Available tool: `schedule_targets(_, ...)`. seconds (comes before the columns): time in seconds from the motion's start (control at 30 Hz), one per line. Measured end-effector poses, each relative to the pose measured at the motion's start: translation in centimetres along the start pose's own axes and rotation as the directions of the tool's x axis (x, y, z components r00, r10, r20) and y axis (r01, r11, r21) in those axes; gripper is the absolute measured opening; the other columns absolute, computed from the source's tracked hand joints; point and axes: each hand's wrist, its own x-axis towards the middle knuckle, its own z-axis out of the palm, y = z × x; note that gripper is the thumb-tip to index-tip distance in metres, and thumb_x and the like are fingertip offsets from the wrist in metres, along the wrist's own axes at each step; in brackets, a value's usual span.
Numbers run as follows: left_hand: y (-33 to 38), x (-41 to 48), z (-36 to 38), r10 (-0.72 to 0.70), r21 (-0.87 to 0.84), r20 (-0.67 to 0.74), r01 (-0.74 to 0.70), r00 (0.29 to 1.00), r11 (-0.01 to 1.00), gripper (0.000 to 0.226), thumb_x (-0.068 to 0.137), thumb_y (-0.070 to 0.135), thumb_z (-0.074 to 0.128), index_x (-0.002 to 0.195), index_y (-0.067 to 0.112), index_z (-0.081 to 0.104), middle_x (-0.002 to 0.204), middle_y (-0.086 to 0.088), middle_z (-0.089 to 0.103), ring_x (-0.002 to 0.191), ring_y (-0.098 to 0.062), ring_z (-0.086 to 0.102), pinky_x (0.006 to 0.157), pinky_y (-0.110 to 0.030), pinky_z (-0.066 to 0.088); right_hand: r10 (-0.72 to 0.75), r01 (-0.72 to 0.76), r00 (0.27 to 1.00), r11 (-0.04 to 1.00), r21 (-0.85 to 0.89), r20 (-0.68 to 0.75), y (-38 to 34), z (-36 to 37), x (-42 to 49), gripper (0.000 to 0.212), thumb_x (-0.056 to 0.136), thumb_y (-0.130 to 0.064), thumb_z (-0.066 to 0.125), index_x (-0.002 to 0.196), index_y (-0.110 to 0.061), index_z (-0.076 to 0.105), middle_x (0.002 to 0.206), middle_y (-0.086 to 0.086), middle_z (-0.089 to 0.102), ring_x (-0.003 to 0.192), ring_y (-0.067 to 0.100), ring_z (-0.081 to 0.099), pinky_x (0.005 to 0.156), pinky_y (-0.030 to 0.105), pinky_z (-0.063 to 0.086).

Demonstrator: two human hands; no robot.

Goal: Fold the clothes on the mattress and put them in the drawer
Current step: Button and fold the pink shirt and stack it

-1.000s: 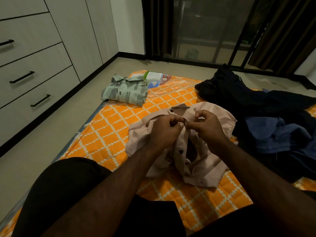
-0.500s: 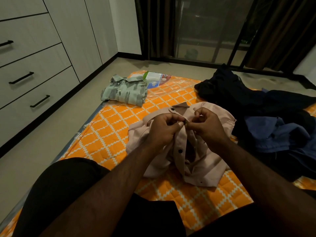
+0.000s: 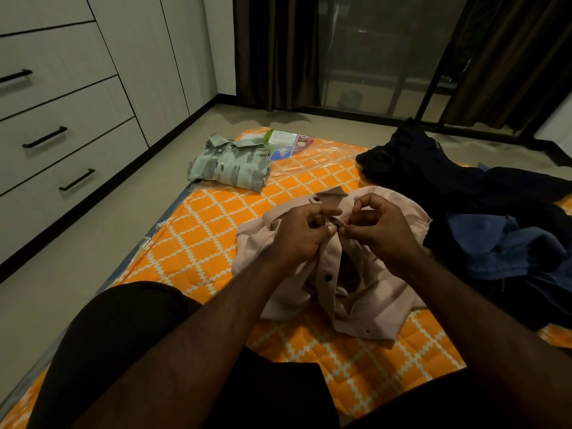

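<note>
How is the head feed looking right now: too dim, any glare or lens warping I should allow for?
Head view: dim, so the dark clothes pile merges into near-black; glare streaks on the mattress plastic wrap near the folded green shirt; wide-angle lens bows the drawers; left hand, right hand and pink shirt are sharp.

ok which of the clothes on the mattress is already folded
The grey-green patterned shirt, a neat flat rectangle. The pink shirt is rumpled and the dark clothes lie in a heap.
</note>
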Motion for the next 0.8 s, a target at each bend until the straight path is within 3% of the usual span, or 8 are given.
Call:
schedule_targets(0.2, -0.2, 0.1, 0.3, -0.037, 0.044, -0.118, 0.042, 0.992, 0.998, 0.017, 0.089, 0.002, 0.073, 0.099, 0.014, 0.077, 0.094, -0.003, 0.076, 0.094, -0.020, 0.073, 0.089, -0.049, 0.060, -0.046, 0.045, 0.999, 0.998, -0.047, -0.012, 0.1, 0.3, -0.1, 0.035, 0.077, 0.013, 0.078, 0.103, 0.007, 0.055, 0.088, 0.015, 0.076, 0.080, 0.025, 0.076, 0.065, 0.026, 0.059)
schedule_targets(0.33, -0.4, -0.1, 0.5, 0.017, 0.102, -0.166, 0.000, 0.986, 0.995, 0.010, 0.088, 0.008, 0.074, 0.095, 0.016, 0.077, 0.087, 0.001, 0.076, 0.087, -0.015, 0.073, 0.084, -0.046, 0.061, -0.066, 0.065, 0.998, 0.996, -0.060, -0.003, 0.2, 0.4, -0.2, 0.031, 0.078, 0.009, 0.080, 0.100, 0.004, 0.058, 0.087, 0.012, 0.077, 0.082, 0.022, 0.077, 0.065, 0.024, 0.059)
schedule_targets(0.5, 0.0, -0.4, 0.5, 0.113, 0.217, -0.172, -0.075, 0.978, 0.973, 0.012, 0.089, 0.010, 0.074, 0.096, 0.020, 0.073, 0.086, 0.007, 0.073, 0.081, -0.004, 0.070, 0.078, -0.032, 0.061, -0.048, 0.046, 0.999, 0.996, -0.076, -0.016, 1.1, 0.9, -0.1, 0.029, 0.080, 0.003, 0.080, 0.102, 0.001, 0.061, 0.091, 0.010, 0.076, 0.089, 0.021, 0.076, 0.073, 0.026, 0.061)
schedule_targets(0.63, -0.3, -0.3, 0.2, 0.098, 0.165, -0.136, -0.075, 0.986, 0.983, 0.015, 0.089, 0.006, 0.072, 0.096, 0.019, 0.071, 0.089, 0.004, 0.073, 0.084, -0.007, 0.071, 0.079, -0.035, 0.063, -0.052, 0.047, 0.998, 0.992, -0.115, -0.036, 1.6, 1.0, 0.0, 0.027, 0.081, -0.007, 0.082, 0.102, -0.007, 0.065, 0.094, 0.006, 0.076, 0.091, 0.018, 0.074, 0.079, 0.030, 0.061)
schedule_targets(0.8, -0.5, -0.5, 0.4, 0.048, 0.039, -0.117, -0.043, 0.992, 0.998, 0.019, 0.091, -0.003, 0.067, 0.099, 0.014, 0.069, 0.096, -0.003, 0.074, 0.091, -0.010, 0.073, 0.081, -0.032, 0.062, -0.163, 0.136, 0.985, 0.937, -0.321, -0.057, 1.7, 1.0, -0.1, 0.021, 0.081, -0.020, 0.084, 0.098, -0.013, 0.074, 0.088, -0.006, 0.074, 0.082, 0.003, 0.071, 0.070, 0.014, 0.055)
